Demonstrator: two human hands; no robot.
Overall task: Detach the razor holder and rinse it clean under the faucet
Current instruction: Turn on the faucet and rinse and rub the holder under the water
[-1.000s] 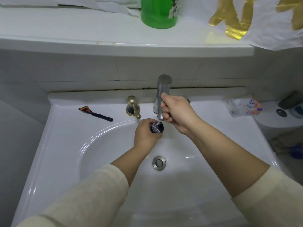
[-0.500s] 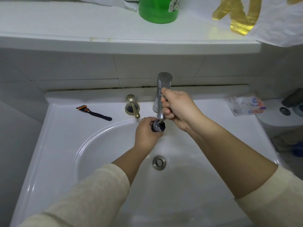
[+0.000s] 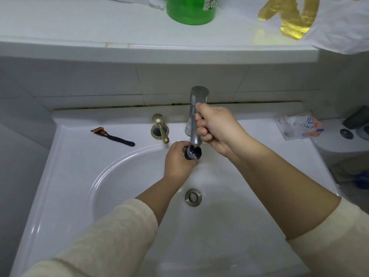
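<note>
My left hand (image 3: 177, 160) grips a small dark razor holder (image 3: 193, 153) and holds it right under the tip of the chrome faucet (image 3: 196, 116), where water wets it. My right hand (image 3: 216, 129) is wrapped around the faucet's lever from the right side. Both hands are above the back of the white sink basin (image 3: 119, 186). A black razor with an orange head (image 3: 113, 136) lies on the sink's left ledge, apart from both hands.
A brass pop-up lever (image 3: 159, 127) stands just left of the faucet. The drain (image 3: 193, 197) sits in the basin's middle. A green bottle (image 3: 190, 9) and a white-and-gold bag (image 3: 319, 21) rest on the shelf above. A clear packet (image 3: 299, 127) lies at the right ledge.
My left hand has raised the holder up under the faucet tip, and water now runs on it. My right hand stays on the faucet lever.
</note>
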